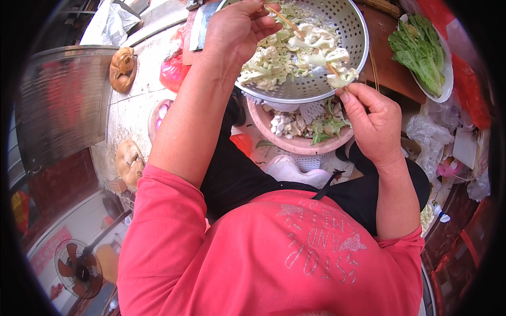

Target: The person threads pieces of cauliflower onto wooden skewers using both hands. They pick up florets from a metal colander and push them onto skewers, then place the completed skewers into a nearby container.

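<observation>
A thin wooden skewer (285, 20) slants over a large perforated metal colander (354, 23), with several pale cauliflower florets (316, 37) threaded along it. The skewer's upper end is held in my left hand (237, 29), near the top of the view. At the colander's near right rim, my right hand (373, 118) pinches the lower end, close beside the lowest floret (342, 78). Loose cauliflower pieces (267, 65) lie inside the colander. Below it stands a pink basin (292, 147) holding leafy trimmings, white bits and foam netting.
Romaine lettuce (421, 51) lies on a white dish (448, 79) at the right. Bare skewers (372, 67) rest beside the colander. A cleaver blade (201, 27) and a red plastic bag (174, 73) are at the upper left. Two curled tan animals (122, 69) lie on the floor.
</observation>
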Demonstrator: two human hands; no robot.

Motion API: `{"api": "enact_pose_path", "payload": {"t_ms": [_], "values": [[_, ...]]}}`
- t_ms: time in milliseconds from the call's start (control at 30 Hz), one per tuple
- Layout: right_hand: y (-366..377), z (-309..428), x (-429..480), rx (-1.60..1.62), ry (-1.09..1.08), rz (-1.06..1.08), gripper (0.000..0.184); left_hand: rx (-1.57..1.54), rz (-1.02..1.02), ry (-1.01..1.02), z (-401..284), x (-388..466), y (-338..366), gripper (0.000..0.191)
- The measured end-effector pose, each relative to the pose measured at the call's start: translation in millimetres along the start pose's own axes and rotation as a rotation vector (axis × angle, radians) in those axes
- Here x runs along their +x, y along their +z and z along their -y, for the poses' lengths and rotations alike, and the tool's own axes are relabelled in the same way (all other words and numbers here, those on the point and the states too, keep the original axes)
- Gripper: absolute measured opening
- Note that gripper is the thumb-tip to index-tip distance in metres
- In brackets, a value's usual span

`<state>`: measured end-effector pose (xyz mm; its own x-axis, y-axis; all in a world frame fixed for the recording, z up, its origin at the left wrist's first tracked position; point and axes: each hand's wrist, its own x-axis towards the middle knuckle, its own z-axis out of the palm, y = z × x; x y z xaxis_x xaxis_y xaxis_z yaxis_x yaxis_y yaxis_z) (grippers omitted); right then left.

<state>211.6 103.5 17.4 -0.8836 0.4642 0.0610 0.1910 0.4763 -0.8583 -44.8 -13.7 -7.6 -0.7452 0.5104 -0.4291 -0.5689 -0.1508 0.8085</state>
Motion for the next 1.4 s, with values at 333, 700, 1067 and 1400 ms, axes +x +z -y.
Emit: {"api": "enact_pose_path", "payload": {"t_ms": [333,700,1067,1400], "values": [[0.1,0.5,-1.1,0.01,0.025,-0.001,0.013,0.037,-0.011,0.017,0.4,-3.7,2.6,0.02],[-0.1,-0.6,-1.0,0.019,0.056,0.018,0.014,0.363,-0.001,0.2,0.5,-7.2,3.2,0.02],[0.8,-3.5,-1.1,0.027,0.019,0.002,0.014,0.195,0.005,0.016,0.0,-3.5,0.4,0.018],[2.2,0.0,-0.2,-0.036,-0.013,0.004,0.013,0.004,-0.025,0.003,9.3,-2.0,2.9,0.016]]}}
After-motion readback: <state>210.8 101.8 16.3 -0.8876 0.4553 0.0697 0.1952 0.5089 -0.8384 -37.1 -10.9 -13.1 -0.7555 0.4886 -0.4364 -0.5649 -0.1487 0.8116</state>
